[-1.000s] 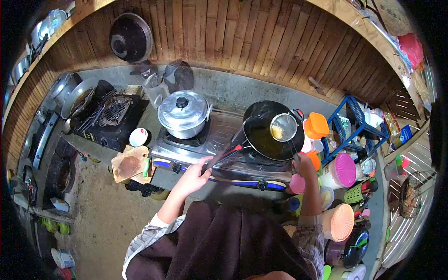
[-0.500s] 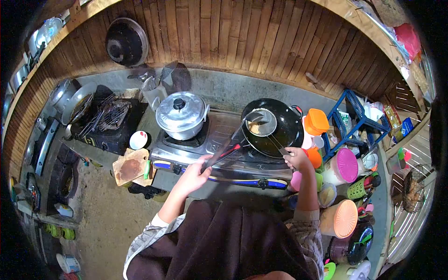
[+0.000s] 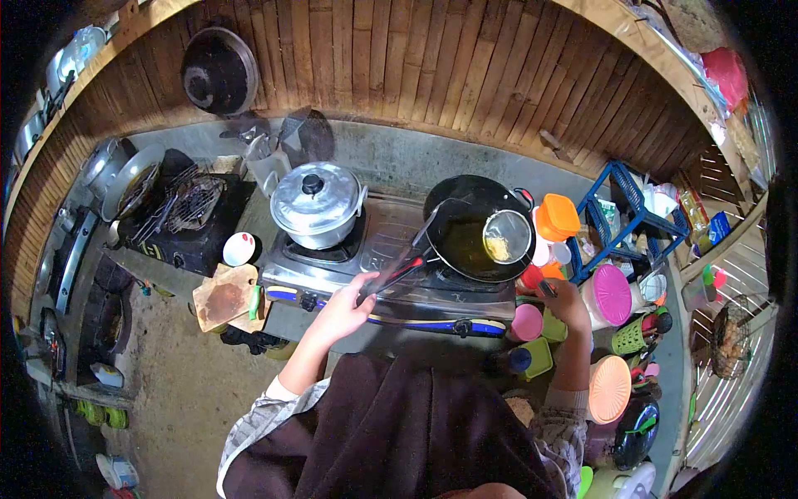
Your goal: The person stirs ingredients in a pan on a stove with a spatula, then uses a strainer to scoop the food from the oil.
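Note:
My right hand (image 3: 568, 304) grips the dark handle of a round wire strainer (image 3: 514, 226). The strainer is over the right side of a black wok (image 3: 465, 187), with a small clump of golden food (image 3: 497, 249) in its mesh. Oil (image 3: 467, 243) shows in the wok's bottom. Closed around the handle of a spatula (image 3: 422, 235) is my left hand (image 3: 347, 309); the spatula's blade end lies over the wok's left side. The wok's black and red handle (image 3: 406, 268) runs alongside the spatula toward my left fingers.
A lidded aluminium pot (image 3: 316, 204) stands on the left burner of the stove (image 3: 386, 224). Left of it are a white bowl (image 3: 239, 248) and cutting board (image 3: 224, 299). An orange container (image 3: 557, 218), blue rack (image 3: 619, 208) and pink-lidded tub (image 3: 611, 295) crowd the right side.
My right hand has moved right and slightly down, carrying the strainer from the wok's middle to its right side. My left hand stays almost in place with the spatula.

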A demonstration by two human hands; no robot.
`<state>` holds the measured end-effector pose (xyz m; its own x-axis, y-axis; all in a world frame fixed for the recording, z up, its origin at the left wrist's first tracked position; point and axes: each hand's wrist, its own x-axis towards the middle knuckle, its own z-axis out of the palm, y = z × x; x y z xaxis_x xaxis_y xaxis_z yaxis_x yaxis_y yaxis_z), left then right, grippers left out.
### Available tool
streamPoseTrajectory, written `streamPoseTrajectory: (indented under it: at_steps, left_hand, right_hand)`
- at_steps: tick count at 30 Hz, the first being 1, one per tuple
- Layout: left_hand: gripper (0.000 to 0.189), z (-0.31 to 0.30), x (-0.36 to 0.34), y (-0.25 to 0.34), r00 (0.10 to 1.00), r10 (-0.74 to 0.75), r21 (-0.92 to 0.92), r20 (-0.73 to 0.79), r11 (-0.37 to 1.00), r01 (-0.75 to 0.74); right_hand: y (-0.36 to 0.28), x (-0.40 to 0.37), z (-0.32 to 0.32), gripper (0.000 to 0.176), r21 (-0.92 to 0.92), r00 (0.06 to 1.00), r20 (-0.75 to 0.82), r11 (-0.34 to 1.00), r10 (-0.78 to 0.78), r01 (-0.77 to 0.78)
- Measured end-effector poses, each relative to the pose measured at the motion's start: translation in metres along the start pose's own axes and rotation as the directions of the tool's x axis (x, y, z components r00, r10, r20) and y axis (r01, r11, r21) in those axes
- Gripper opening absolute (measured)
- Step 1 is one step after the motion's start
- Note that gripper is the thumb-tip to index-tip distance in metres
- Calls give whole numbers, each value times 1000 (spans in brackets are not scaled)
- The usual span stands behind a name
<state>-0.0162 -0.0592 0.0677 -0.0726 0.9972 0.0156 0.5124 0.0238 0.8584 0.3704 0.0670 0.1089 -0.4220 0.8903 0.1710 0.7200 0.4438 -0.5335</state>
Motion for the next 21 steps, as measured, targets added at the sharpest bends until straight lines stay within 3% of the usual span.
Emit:
streamPoseTrajectory:
  at_steps: [2,4,5,7,11,13,19,21]
  left_hand:
    - [42,0,1,2,1000,-18,0,24,1000,18]
    - [42,2,2,3,1000,18,-1,7,1000,-18]
    - [42,3,3,2,1000,20,-1,11,1000,-20]
    - [41,6,5,-2,1000,31,9,0,999,-31]
    - [41,9,5,-7,999,51,9,-12,999,-50]
    - [41,10,5,-11,994,97,-23,-45,995,-98]
    - [42,8,1,-17,991,90,-45,-95,995,-94]
    - [43,5,0,-17,996,39,-39,-81,998,-42]
  right_hand:
    - [2,-3,-2,12,23,999,34,1000,-17,16]
    - [23,-6,5,15,87,968,179,978,173,-191]
    - [27,-3,10,15,87,968,177,977,177,-195]
    - [31,4,18,20,-26,873,366,941,323,-337]
    - [28,9,39,31,170,920,322,942,224,-289]
    - [23,11,45,33,468,885,394,774,248,-426]
    - [36,9,71,25,474,885,358,759,296,-446]
    - [39,3,84,31,597,894,272,667,355,-446]
